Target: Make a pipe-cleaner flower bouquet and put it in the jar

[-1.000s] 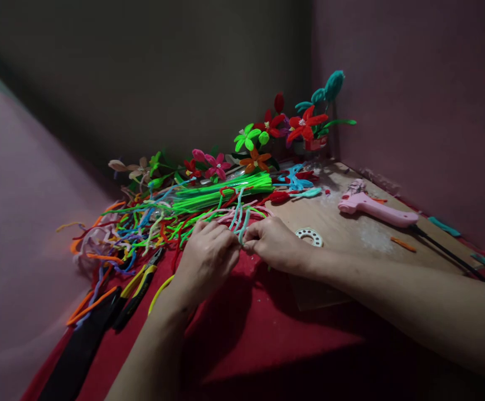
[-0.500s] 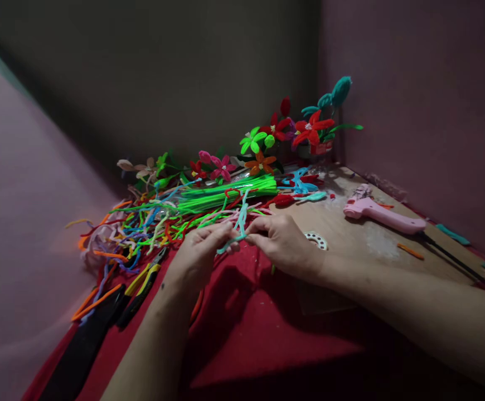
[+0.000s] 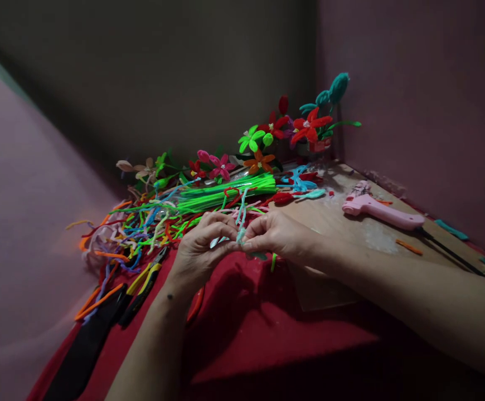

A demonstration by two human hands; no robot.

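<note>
Pale aqua pipe cleaners (image 3: 241, 216) rise from between my two hands, which meet fingertip to fingertip over the red cloth. My left hand (image 3: 206, 239) pinches them from the left, and a light bit of the same colour shows between its thumb and fingers. From the right, my right hand (image 3: 270, 233) grips them with thumb and forefinger pressed together. Just behind lies a bundle of bright green pipe cleaners (image 3: 226, 192). The exact point where the aqua strands join is hidden by my fingertips.
Yellow-black pliers (image 3: 142, 292) lie left, beside a heap of coloured pipe cleaners (image 3: 142, 223). A pink glue gun (image 3: 382, 211) rests on a wooden board (image 3: 338, 223) at right. Fuzzy flowers (image 3: 259, 161) stand along the back. Red handles (image 3: 195, 306) show beside my left wrist.
My left hand has turned, its fingers now curled over the aqua strands. My right hand has shifted slightly and now hides the white ring with dark dots. The aqua strands stand closer together.
</note>
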